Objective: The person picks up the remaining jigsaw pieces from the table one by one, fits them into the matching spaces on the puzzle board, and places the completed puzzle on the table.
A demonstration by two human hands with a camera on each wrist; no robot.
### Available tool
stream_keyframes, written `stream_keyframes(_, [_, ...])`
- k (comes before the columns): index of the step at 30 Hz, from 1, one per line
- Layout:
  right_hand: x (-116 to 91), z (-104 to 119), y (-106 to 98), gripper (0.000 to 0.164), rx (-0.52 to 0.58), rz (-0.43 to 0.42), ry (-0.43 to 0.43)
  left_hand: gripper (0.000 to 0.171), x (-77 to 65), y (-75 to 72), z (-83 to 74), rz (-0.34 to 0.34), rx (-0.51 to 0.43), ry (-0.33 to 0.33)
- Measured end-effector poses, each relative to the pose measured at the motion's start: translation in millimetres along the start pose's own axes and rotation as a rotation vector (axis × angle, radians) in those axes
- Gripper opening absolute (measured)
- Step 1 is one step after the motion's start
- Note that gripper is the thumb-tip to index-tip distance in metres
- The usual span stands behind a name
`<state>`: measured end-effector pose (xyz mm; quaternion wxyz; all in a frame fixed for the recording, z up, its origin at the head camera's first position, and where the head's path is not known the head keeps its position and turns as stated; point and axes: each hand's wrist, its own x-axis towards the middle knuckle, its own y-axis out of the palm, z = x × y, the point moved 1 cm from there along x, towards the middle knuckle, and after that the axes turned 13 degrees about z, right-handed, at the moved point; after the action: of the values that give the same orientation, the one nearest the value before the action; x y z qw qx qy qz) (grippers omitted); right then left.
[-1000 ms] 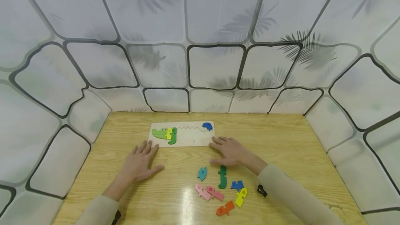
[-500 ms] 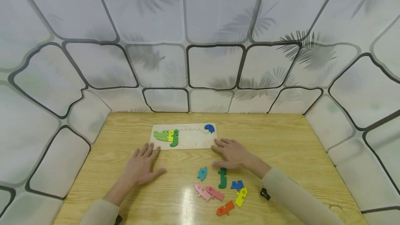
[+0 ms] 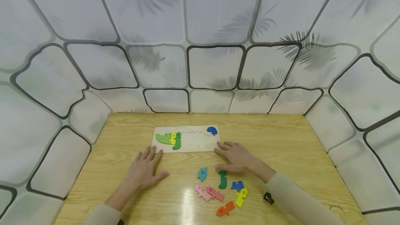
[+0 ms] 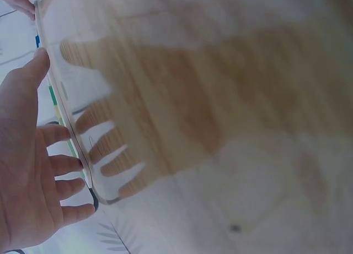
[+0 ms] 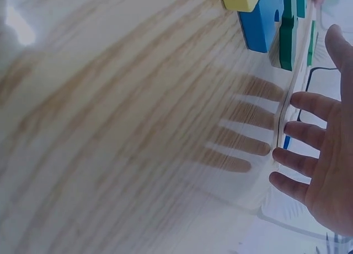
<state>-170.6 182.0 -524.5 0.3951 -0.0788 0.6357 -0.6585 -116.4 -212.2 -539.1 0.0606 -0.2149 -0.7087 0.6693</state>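
Observation:
A pale wooden puzzle board [image 3: 195, 145] lies flat toward the back of the table. At its left end sit a light green crocodile head [image 3: 163, 138], a yellow piece [image 3: 173, 138] and a green leg piece [image 3: 177, 141]; a blue piece [image 3: 212, 131] is at its upper right. My left hand [image 3: 144, 169] has its fingers spread, fingertips at the board's lower left corner. The fingertips of my right hand [image 3: 235, 156] touch the lower right corner, fingers extended. Both wrist views show straight fingers along the board's edge.
Loose pieces lie nearer me: teal [image 3: 202, 174], dark green [image 3: 222, 180], blue [image 3: 237, 185], yellow [image 3: 241, 197], orange [image 3: 225, 209] and two pink, one of them a pink piece [image 3: 215, 193]. The dark green one is just below my right hand. A patterned curtain [image 3: 212, 68] encloses the table.
The board has slid toward me and slightly right, with both hands moving along at its corners. The loose pieces have stayed in place.

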Motion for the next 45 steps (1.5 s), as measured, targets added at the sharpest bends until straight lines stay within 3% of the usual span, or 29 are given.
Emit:
stream_keyframes(27, [-22.3,0.8,12.2,0.080,-0.004,-0.049,-0.012,0.094,-7.4,0.3,-22.1,-0.003,0.013,0.013])
stream_keyframes(45, [-28.1,-1.1,17.9,0.082,-0.049,-0.071,-0.032,0.089,0.6,-1.1,-15.8,0.001,0.007,0.017])
